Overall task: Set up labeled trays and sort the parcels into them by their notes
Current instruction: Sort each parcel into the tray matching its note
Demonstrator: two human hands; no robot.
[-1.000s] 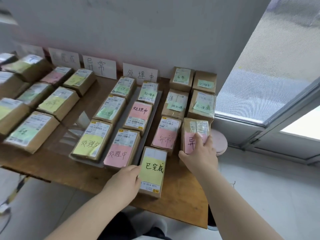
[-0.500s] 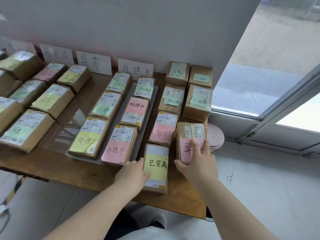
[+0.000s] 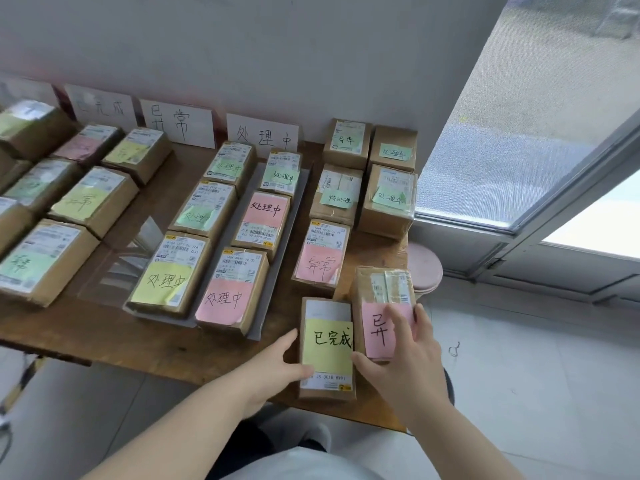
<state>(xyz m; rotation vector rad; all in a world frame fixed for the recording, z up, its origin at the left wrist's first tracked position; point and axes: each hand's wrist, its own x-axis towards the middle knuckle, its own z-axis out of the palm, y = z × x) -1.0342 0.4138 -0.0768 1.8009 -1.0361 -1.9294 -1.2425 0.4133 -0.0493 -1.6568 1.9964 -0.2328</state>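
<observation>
Two parcels at the near edge of the table (image 3: 173, 344). Who had what? — A

Left hand (image 3: 277, 367) pinched the yellow-note parcel (image 3: 327, 348) by its left side, thumb on top, fingers down the side. Right hand (image 3: 407, 355) lay on the pink-note parcel (image 3: 375, 323), fingers fairly straight across the note, thumb at its near corner. Pressing rather than clamping, I'd say. — B

Why both hands? — A

My read: the two parcels touched side by side, so the right probably steadied one while the left freed the other. The yellow note read 已完成. The 已完成 sign (image 3: 102, 107) stood far left at the wall, well apart. — B

Beyond that? — A

Grey tray (image 3: 259, 329) just past the hands held parcels marked 处理中, lined up in front of the 处理中 sign (image 3: 263, 133). Unsorted parcels (image 3: 341, 199) sat right of the tray, back to the wall. The 异常 sign (image 3: 180, 124) stood between the other two signs. The pink note showed 异, the rest hidden under fingers. — B
</observation>
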